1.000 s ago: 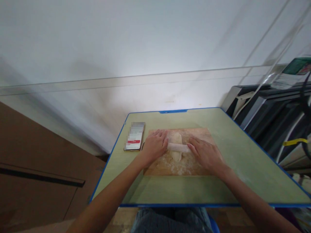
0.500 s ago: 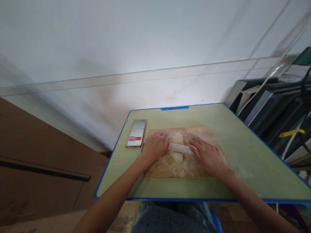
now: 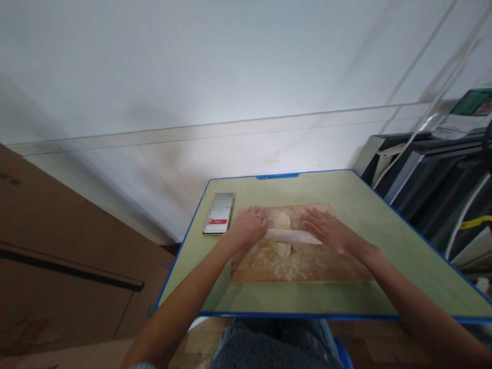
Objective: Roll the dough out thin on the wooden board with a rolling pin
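Observation:
A whitish rolling pin (image 3: 289,236) lies crosswise over a flattened piece of pale dough (image 3: 283,249), which shows above and below it. My left hand (image 3: 250,225) is closed over the pin's left end, hiding that end. At the pin's right end, my right hand (image 3: 326,228) rests with its palm over it and its fingers stretched out and slightly apart. Beneath them is a wooden board (image 3: 253,269) strewn with flour.
The board sits on a pale green table (image 3: 326,300) with a blue edge. A phone (image 3: 221,212) lies left of the board. Dark flat panels (image 3: 434,169) and a white cable lean at the right. A brown cardboard surface (image 3: 69,246) stands at the left, a white wall behind.
My right hand has shifted slightly, its fingers now straighter and farther over the pin. More of the pin's right part shows. The whole view has tilted a little.

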Tool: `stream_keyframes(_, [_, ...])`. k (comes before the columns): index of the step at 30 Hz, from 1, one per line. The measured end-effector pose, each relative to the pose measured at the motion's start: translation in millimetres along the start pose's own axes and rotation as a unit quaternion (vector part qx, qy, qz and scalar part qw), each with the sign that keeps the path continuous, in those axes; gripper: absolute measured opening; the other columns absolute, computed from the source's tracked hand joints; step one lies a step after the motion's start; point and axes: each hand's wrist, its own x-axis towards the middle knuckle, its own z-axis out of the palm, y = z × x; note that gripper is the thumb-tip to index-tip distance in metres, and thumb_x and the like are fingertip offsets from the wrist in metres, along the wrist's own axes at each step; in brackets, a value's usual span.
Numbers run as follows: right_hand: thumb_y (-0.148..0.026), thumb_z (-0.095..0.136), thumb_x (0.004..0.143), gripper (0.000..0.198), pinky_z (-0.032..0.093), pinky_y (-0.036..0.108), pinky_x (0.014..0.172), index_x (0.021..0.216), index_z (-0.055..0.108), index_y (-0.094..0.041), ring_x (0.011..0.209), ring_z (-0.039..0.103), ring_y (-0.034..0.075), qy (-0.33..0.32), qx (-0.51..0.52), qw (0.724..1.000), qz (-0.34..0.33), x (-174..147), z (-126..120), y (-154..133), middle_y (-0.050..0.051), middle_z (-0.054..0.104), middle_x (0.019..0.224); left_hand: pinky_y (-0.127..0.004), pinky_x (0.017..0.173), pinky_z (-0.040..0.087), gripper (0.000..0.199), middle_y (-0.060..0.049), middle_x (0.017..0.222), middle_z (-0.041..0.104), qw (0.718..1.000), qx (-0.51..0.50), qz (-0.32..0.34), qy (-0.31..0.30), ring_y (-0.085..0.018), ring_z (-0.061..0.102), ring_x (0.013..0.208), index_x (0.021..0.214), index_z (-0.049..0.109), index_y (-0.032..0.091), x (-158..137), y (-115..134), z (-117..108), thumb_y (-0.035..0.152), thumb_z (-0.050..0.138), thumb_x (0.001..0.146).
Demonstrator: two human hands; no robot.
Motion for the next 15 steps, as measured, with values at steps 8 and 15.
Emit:
stream_keyframes(8, [-0.038,0.023,0.096,0.052,0.033,0.052,0.105,0.132,0.051,-0.012,0.133,0.038,0.028,0.03,-0.014,0.997,0.072,-8.0,7.4,-9.1,0.018,0.048,0.139,-0.049,0.11,0.027,0.046,-0.016,0.141,0.046,0.997,-0.024,-0.057,0.051,-0.027,0.036,0.135,0.137,0.043,0.014,-13.6,12.7,10.3,0.023,0.032,0.093])
stream_keyframes(15, [-0.032,0.022,0.096,0.051,0.031,0.048,0.107,0.132,0.051,-0.01,0.132,0.039,0.026,0.076,-0.072,0.992,0.068,-23.0,2.8,-29.8,0.018,0.05,0.137,-0.046,0.111,0.028,0.047,-0.013,0.141,0.047,0.993,-0.009,-0.072,0.093,-0.028,0.037,0.134,0.136,0.045,0.016,-24.5,22.0,9.7,0.025,0.034,0.091])
